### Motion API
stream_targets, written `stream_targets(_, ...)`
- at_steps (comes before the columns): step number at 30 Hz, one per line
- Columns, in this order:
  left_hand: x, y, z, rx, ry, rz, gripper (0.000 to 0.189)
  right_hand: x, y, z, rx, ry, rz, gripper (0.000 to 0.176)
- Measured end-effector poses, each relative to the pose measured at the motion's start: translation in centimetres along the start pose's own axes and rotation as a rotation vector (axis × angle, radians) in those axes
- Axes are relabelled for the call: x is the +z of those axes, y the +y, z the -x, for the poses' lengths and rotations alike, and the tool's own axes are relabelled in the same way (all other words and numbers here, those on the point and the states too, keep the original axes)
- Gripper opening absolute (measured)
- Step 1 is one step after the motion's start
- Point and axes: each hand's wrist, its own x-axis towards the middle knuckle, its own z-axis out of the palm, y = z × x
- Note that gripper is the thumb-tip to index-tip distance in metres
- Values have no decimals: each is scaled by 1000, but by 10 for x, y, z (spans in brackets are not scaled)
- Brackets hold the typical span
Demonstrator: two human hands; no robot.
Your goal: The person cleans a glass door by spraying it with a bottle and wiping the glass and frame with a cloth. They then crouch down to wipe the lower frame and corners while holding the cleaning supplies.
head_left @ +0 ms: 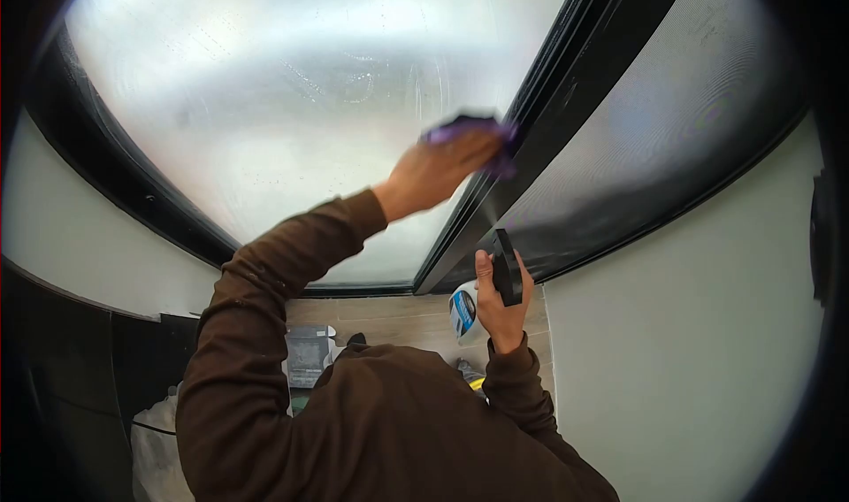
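My left hand (435,173) is closed on a purple cloth (469,129), slightly blurred, at the inner edge of the dark door frame (566,86). Lower and to the right, my right hand (502,312) grips a spray bottle by its black head (506,268), which points up toward the frame. The bottle's pale body with a blue label (462,313) shows just left of that hand. Behind the cloth is a large frosted glass pane (292,139), with wet streaks and droplets on its upper part.
Right of the frame is a dark mesh-like panel (646,139), then a pale wall (681,343). On the wooden floor (407,316) lies a grey box (308,356). A translucent plastic bag (157,444) stands at the lower left by a dark cabinet (62,369).
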Motion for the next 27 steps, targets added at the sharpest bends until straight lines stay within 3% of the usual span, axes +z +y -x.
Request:
stream_targets(3,49,6,91,-62,-238,161,59,1,9,3,17,-12,-6,32)
stream_targets(5,41,5,117,-108,-192,8,57,5,7,4,-118,-65,11,31)
stream_targets(7,32,-2,146,-354,-186,48,55,2,-1,12,-216,-100,112,30)
stream_targets(10,19,-43,174,-741,169,-307,65,6,-13,6,-233,-148,76,29)
stream_targets(11,-3,-67,171,-684,434,-431,74,10,-16,5,-244,-167,59,29)
stream_targets(14,-83,-110,152,-1060,898,-264,78,24,-28,2,-303,-267,-37,28)
stream_targets(16,-93,-136,172,-1261,1094,-231,75,32,-30,2,-281,-306,-31,27)
stream_targets(18,-43,-135,208,-1227,965,-385,77,41,-32,1,-279,-338,-20,26)
stream_targets(20,-10,-98,186,-1129,901,-417,75,47,-30,0,-288,-350,6,26)
stream_targets(21,19,-65,174,-1106,886,-265,67,50,-34,0,-254,-348,-61,25)
stream_targets(22,35,-28,160,-1025,715,-173,57,54,-41,1,-222,-345,-127,25)
stream_targets(23,44,1,137,-891,835,98,49,56,-47,0,-189,-344,-191,25)
stream_targets(24,36,22,122,-813,539,-28,50,57,-51,-1,-178,-335,-215,24)
stream_targets(25,40,25,114,-713,335,100,53,59,-53,-5,-165,-333,-242,24)
stream_targets(26,11,25,91,-619,192,117,60,60,-54,-9,-154,-336,-265,23)
stream_targets(27,21,17,84,-545,174,-5,61,56,-55,-13,-196,-341,-249,23)
